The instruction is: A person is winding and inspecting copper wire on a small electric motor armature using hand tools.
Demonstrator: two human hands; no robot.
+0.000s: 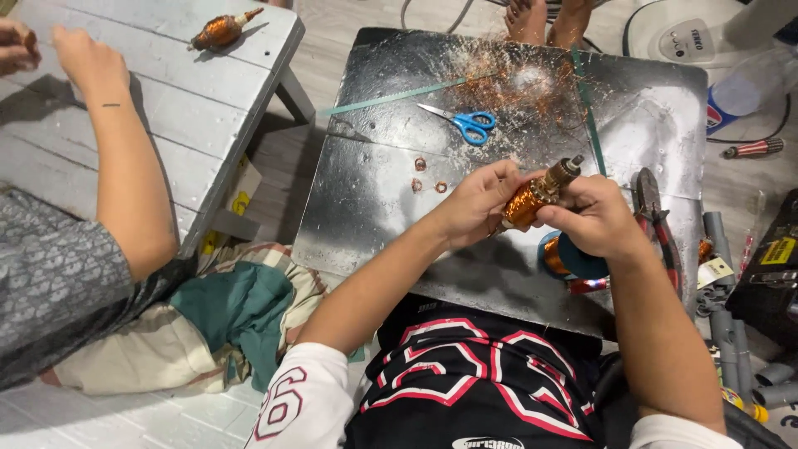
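Scuffed metal sheet; perhaps tiled floor

Blue-handled scissors on a metal sheet, pliers near its right edge.

Single head-worn view, steeply downward and close over a metal sheet on the lap.

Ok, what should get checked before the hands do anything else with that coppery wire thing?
1. Both hands on the copper-wound rotor: left hand and right hand grip it. Ok.
2. Rotor lifted off the metal sheet: ok.
3. Scissors away from the hands: ok.
4. Pliers close beside the right hand: not ok.
5. Loose copper rings on the sheet, out of the way: ok.
6. Wire end tight: cannot tell.
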